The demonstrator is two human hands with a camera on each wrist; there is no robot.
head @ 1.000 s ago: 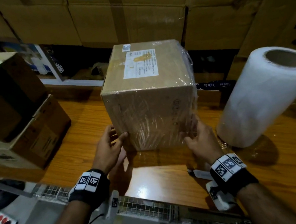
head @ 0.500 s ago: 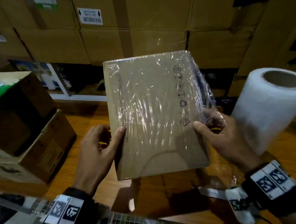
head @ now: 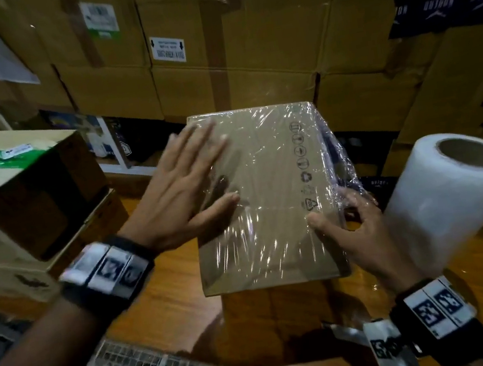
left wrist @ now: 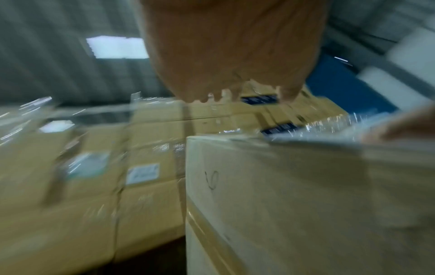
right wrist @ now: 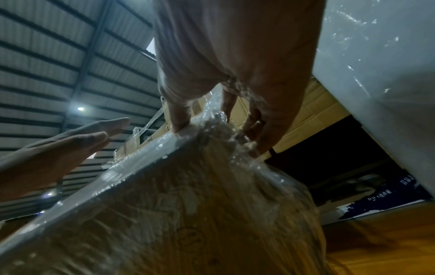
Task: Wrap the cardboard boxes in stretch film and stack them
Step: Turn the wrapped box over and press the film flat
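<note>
Our flat left hand [head: 179, 192] lay on the film-wrapped box [head: 269, 210]; our right hand [head: 353, 228] grasped its edge.

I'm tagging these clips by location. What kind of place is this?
Probably a warehouse packing area: stacked cardboard cartons fill the background, a stretch film roll stands on the wooden table, and a corrugated metal roof shows overhead.

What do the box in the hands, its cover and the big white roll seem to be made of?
Box: brown cardboard, matte, with printed handling symbols.
Cover: thin clear plastic film, glossy, wrinkled, with bright glints.
Roll: seemingly the same film wound thick, so it looks milky white; its core looks like brown cardboard tube.
</note>
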